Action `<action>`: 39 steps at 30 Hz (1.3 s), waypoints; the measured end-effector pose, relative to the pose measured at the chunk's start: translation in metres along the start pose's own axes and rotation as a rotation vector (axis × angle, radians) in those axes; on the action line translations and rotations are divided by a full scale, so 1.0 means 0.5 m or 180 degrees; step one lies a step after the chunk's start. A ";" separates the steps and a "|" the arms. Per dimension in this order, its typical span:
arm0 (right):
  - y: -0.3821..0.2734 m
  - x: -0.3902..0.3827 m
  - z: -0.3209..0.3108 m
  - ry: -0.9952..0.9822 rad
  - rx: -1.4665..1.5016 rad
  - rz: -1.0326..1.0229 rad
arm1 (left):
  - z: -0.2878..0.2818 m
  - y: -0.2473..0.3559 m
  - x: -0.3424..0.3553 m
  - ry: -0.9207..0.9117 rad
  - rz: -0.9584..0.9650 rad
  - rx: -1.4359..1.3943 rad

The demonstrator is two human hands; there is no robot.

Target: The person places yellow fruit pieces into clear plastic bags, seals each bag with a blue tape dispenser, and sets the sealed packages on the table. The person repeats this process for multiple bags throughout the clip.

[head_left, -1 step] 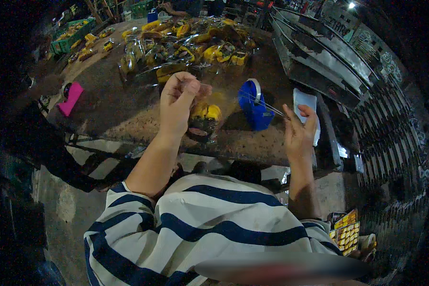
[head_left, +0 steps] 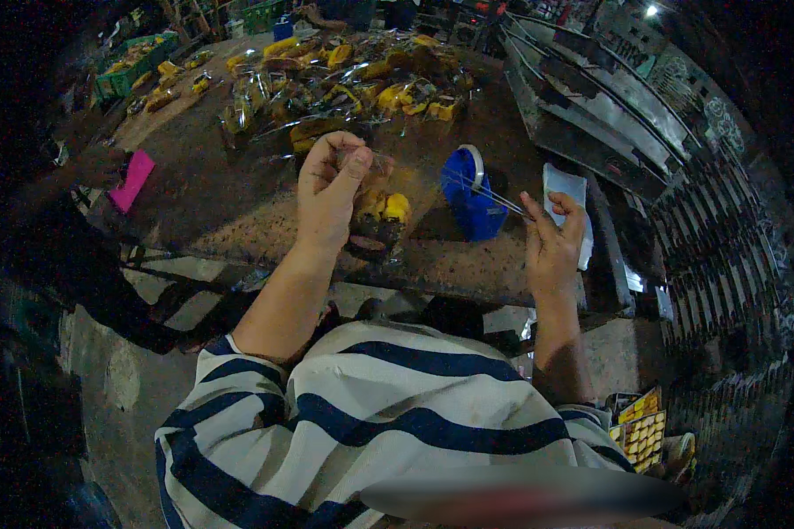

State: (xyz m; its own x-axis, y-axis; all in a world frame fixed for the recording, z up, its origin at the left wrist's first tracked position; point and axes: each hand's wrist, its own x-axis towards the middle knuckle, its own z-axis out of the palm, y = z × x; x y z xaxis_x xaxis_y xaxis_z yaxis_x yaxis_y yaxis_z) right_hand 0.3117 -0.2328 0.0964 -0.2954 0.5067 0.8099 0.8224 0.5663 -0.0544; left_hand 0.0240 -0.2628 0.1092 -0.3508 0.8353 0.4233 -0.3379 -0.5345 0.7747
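My left hand (head_left: 331, 185), fingers pinched, grips the gathered neck of a clear plastic bag (head_left: 382, 166) over the table. Below that hand, the bag's yellow and dark contents (head_left: 392, 209) rest on the tabletop; their kind is hard to tell. To the right stands a blue tape dispenser (head_left: 478, 212) with a pale roll (head_left: 474, 165) on top. From it a thin, shiny strip of clear tape (head_left: 496, 199) stretches to my right hand (head_left: 554, 231), whose thumb and finger are closed on its end, with other fingers raised.
Many bagged yellow items (head_left: 353, 84) lie heaped across the far side of the brown table (head_left: 212, 198). A bright pink object (head_left: 132, 182) is at left, by another person's dark arm. A white stack (head_left: 566, 189) lies at right, near metal panels (head_left: 591, 115). A green crate (head_left: 123, 75) stands far left.
My hands stay almost where they were; the right shifts very slightly left. At the left edge, the other person's arm has moved in beside the pink object.
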 end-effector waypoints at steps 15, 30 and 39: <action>-0.059 0.023 0.020 -0.0181 0.1001 0.0038 | -0.027 0.014 0.011 -0.0895 -0.0015 0.0831; -0.116 0.112 0.006 -0.1187 0.3068 0.1148 | -0.120 0.039 0.079 0.0284 0.0309 0.1066; -0.135 0.135 0.002 -0.1490 0.2185 0.0916 | -0.214 0.081 0.089 0.0721 0.0168 -0.0065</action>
State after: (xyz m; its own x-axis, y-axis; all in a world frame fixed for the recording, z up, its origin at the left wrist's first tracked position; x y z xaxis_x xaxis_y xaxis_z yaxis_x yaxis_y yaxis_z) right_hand 0.2357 -0.2360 0.1539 -0.4145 0.8193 0.3962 0.4662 0.5650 -0.6808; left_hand -0.0989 -0.2611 0.1091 -0.5549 0.7571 0.3449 -0.3306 -0.5811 0.7436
